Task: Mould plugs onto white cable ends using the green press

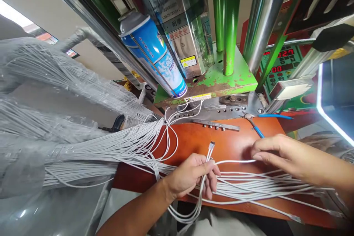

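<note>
My left hand [193, 177] pinches a few white cables near their ends, with small connectors [211, 145] sticking up above the fingers. To the right, my right hand [279, 155] holds one white cable [235, 161] between thumb and fingers, and that cable stretches across to my left hand. Below both hands, a bundle of white cables [249, 188] lies along the orange-brown board [188, 140]; some end in clear connectors [295, 218] at the right. Blue-handled pliers [258, 129] rest just beyond my right hand.
A green press [238, 77] stands ahead, with a blue spray can [155, 55] at its front left. A slim metal bar [217, 124] lies before it. Large plastic-wrapped cable bundles [24, 151] fill the left. A control panel [284, 66] with red digits is at the right.
</note>
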The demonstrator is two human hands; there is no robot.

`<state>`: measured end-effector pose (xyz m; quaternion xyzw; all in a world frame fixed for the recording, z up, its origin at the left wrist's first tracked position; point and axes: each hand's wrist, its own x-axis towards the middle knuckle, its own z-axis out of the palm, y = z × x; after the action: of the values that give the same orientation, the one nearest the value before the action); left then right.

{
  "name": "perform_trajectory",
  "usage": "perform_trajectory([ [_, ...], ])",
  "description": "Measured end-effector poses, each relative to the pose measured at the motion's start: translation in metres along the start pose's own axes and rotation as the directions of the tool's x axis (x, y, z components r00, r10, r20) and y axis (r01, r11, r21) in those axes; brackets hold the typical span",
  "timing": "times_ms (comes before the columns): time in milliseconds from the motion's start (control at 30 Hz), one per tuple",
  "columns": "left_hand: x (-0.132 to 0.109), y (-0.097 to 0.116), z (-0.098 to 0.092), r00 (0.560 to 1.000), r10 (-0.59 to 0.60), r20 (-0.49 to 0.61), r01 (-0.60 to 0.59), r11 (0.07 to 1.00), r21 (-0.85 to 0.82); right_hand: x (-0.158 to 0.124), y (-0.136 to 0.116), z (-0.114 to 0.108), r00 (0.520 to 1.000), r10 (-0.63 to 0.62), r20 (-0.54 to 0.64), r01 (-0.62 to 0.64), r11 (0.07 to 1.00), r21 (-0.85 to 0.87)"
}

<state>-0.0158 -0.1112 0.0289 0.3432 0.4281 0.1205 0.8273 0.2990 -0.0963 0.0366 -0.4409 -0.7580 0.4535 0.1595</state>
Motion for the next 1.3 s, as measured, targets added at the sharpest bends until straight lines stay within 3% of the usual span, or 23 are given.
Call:
perform_trajectory([
  [67,0.003,0.002,0.0,1.0,-0.009,0.028,0.008,1.0,0.015,0.0,-0.004,0.005,0.987,-0.041,0.158,0.035,0.999,0.039],
  [100,0.007,0.002,0.002,0.999,-0.005,0.042,0.003,1.0,0.03,0.004,-0.008,0.012,0.982,-0.063,0.176,0.056,0.998,0.041],
  [167,0.016,0.003,0.009,0.997,0.011,0.079,-0.014,0.999,0.048,0.017,-0.018,0.031,0.994,-0.065,0.087,0.062,0.997,0.046],
  [233,0.026,0.004,0.018,0.994,0.063,0.09,-0.067,0.997,0.046,0.032,-0.025,0.049,0.996,-0.005,-0.085,0.012,0.997,0.074],
  [367,0.042,0.003,0.027,0.962,0.273,-0.018,-0.273,0.962,0.027,0.053,-0.031,0.068,0.934,0.096,-0.344,-0.038,0.984,0.173],
  [500,0.045,0.006,0.021,0.988,0.153,-0.033,-0.154,0.987,-0.038,0.056,-0.019,0.066,0.932,0.147,-0.331,-0.017,0.931,0.364],
  [633,0.045,0.014,0.014,0.987,0.147,-0.064,-0.15,0.988,-0.039,0.057,0.001,0.067,0.914,0.158,-0.374,0.016,0.907,0.421],
  [733,0.05,0.019,0.01,0.988,0.149,-0.045,-0.147,0.988,0.045,0.058,0.006,0.073,0.908,0.085,-0.41,0.067,0.937,0.343],
  [833,0.059,0.021,0.004,0.977,0.209,-0.035,-0.205,0.974,0.101,0.06,0.007,0.072,0.794,-0.009,-0.608,0.055,0.997,0.057],
  [900,0.064,0.02,-0.001,0.961,0.273,-0.05,-0.268,0.959,0.088,0.063,0.01,0.069,0.727,-0.111,-0.677,-0.052,0.975,-0.215],
  [933,0.065,0.019,-0.004,0.951,0.303,-0.058,-0.297,0.951,0.084,0.066,0.012,0.067,0.729,-0.148,-0.668,-0.119,0.934,-0.336],
  [1000,0.066,0.018,-0.008,0.944,0.324,-0.057,-0.318,0.943,0.097,0.07,0.016,0.067,0.784,-0.165,-0.599,-0.21,0.837,-0.506],
  [1067,0.064,0.018,-0.01,0.95,0.307,-0.065,-0.296,0.945,0.136,0.071,0.019,0.068,0.828,-0.168,-0.536,-0.206,0.797,-0.567],
  [1167,0.062,0.017,-0.008,0.943,0.316,-0.105,-0.291,0.936,0.196,0.064,0.02,0.071,0.849,-0.183,-0.495,-0.121,0.845,-0.52],
  [1300,0.063,0.016,-0.004,0.924,0.356,-0.138,-0.303,0.904,0.302,0.05,0.018,0.075,0.839,-0.086,-0.537,-0.145,0.916,-0.373],
])
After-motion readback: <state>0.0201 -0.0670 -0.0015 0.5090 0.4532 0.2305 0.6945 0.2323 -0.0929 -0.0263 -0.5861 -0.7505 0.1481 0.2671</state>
